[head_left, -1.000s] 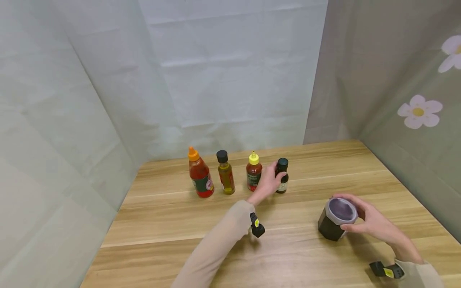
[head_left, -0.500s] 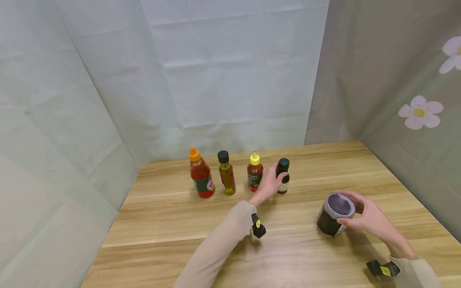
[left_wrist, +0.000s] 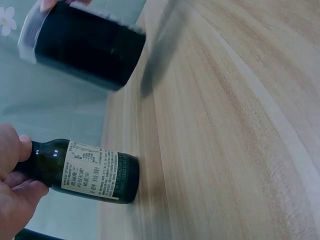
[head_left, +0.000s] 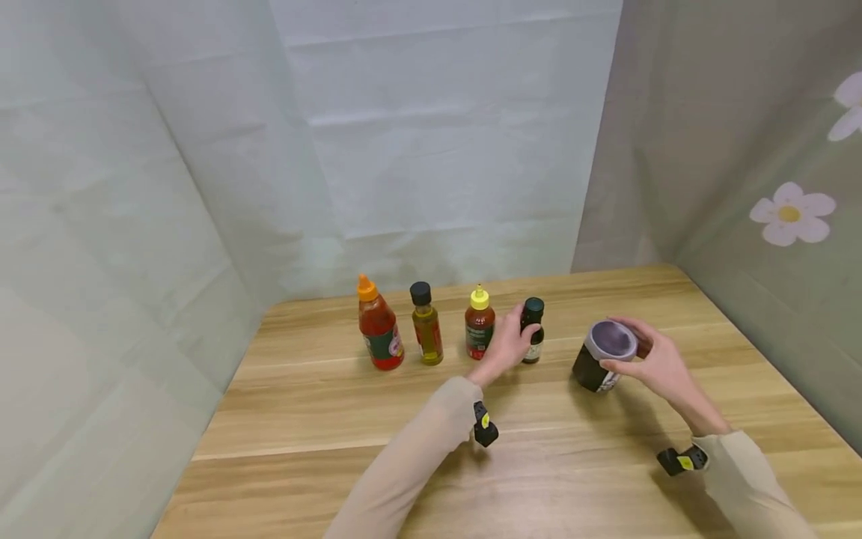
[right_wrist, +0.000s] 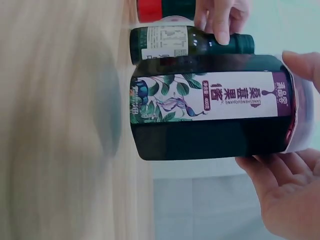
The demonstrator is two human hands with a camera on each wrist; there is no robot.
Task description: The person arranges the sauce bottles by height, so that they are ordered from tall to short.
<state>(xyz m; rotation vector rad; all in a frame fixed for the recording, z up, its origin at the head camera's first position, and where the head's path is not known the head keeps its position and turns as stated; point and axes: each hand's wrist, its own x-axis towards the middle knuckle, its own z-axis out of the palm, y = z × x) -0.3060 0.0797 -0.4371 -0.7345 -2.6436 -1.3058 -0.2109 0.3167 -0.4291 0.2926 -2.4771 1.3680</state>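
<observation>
My left hand (head_left: 505,346) grips the neck of a small dark-green glass bottle (head_left: 533,350), thumb on one side and fingers on the other. This bottle stands upright on the table, and its pale printed label (left_wrist: 89,170) shows in the left wrist view. With thumb and fingers spread around the lid end, my right hand (head_left: 663,368) holds a dark jam jar (head_left: 590,368). The jar is slightly tilted and hangs above the wood, its shadow lying apart from its base in both wrist views. A white and purple fruit label (right_wrist: 215,97) faces the right wrist camera.
Left of the green bottle stand a yellow-capped sauce bottle (head_left: 480,329), a black-capped oil bottle (head_left: 427,333) and an orange-capped red sauce bottle (head_left: 380,333), in a row on the wooden table (head_left: 303,419). Pale cloth walls (head_left: 438,150) enclose the back and sides.
My right hand has lifted the jam jar and carried it left and toward the back, closer to the green bottle. The left hand has kept its grip on the bottle's neck.
</observation>
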